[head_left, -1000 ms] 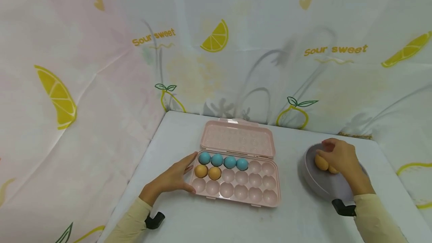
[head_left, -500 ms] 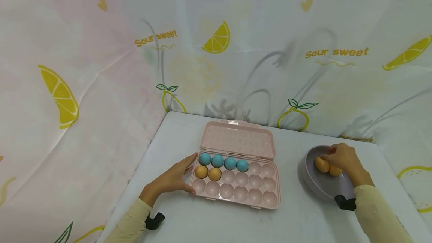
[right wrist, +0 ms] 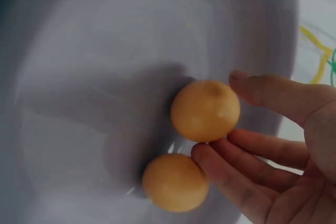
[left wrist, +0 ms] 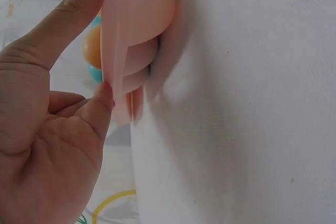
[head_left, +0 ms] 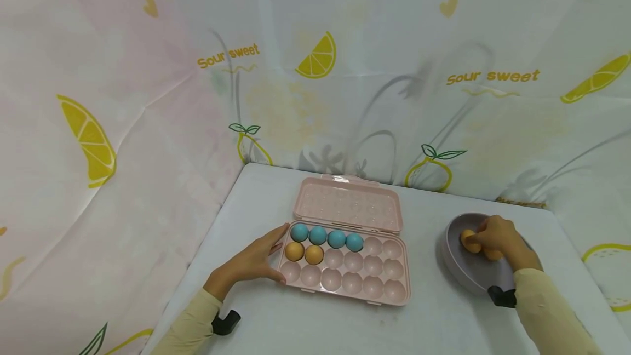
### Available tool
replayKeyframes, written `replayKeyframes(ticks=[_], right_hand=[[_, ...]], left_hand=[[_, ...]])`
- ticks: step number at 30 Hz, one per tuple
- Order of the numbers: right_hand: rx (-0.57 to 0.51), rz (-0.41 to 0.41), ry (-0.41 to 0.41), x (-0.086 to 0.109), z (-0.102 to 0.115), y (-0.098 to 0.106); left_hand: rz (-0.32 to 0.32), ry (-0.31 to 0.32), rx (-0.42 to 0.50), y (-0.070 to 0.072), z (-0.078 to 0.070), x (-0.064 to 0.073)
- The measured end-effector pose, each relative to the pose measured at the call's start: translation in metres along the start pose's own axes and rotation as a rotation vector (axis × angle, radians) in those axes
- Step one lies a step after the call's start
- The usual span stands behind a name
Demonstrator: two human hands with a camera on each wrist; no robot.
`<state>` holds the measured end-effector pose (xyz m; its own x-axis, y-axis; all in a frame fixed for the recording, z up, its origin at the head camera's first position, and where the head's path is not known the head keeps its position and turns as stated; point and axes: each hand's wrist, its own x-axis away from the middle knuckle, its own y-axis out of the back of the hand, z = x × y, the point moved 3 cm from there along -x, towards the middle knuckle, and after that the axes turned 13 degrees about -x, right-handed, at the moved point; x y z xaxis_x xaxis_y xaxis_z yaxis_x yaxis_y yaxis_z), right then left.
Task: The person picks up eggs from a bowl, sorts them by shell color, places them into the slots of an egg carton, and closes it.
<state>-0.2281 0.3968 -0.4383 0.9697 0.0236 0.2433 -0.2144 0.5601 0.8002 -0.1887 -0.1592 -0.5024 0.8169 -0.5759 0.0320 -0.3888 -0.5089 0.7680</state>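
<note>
My left hand (head_left: 251, 259) holds the short left side of an open pink egg carton (head_left: 352, 280), thumb at the near corner and fingers at the far one. Several blue eggs (head_left: 317, 235) fill the left part of the carton's back row. Two orange eggs (head_left: 294, 251) sit at the left of its middle row. At the right, my right hand (head_left: 504, 239) reaches into a grey-purple bowl (head_left: 460, 270). Its thumb and fingertips pinch an orange egg (right wrist: 205, 111) there. A second orange egg (right wrist: 176, 183) lies against the fingers in the bowl.
The carton's lid (head_left: 348, 201) lies folded back towards the rear wall. Both carton and bowl stand on a white table (head_left: 305, 325). A lemon-printed cloth (head_left: 374, 97) hangs behind and at the left.
The right hand has sunk a little in the bowl and closed around an egg. The left hand and the carton have stayed in place.
</note>
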Motion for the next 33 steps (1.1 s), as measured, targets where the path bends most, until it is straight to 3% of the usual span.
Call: replayKeyframes(ticks=[16, 33], right_hand=[[-0.083, 0.110, -0.134, -0.001, -0.006, -0.016], [-0.063, 0.094, -0.087, 0.002, -0.004, -0.010]], left_hand=[[-0.002, 0.015, -0.025, 0.000, -0.001, 0.001], [-0.001, 0.028, -0.040, 0.000, 0.000, 0.000]])
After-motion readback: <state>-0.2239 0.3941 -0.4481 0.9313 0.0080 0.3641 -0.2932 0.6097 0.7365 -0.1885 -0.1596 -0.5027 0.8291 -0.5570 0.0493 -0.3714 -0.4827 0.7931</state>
